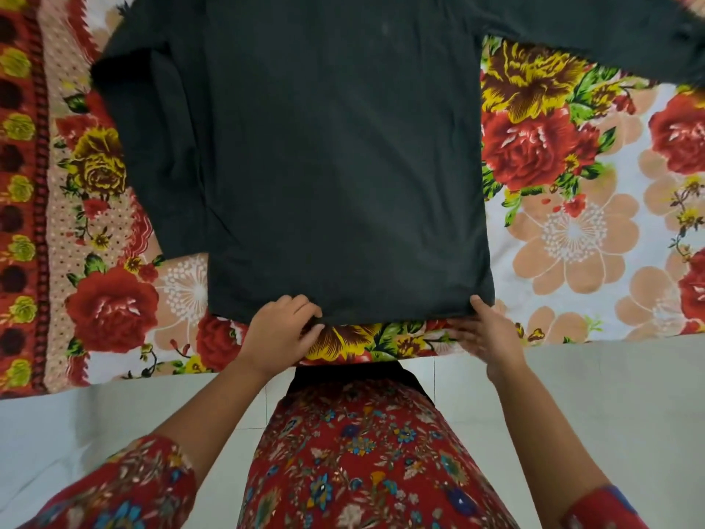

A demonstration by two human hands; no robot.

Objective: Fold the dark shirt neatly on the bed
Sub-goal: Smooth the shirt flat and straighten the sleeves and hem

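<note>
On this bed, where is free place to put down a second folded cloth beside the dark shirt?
The widest bare patch of bedsheet lies right of the dark shirt, below its outstretched sleeve. Left of it, a narrower strip runs to the bed's edge. The near hem is crowded by the left hand and right hand.

We see the bed (572, 242) under a bright floral sheet (541, 154). The dark shirt (335, 166) lies flat on it, one sleeve stretched toward the right.
</note>
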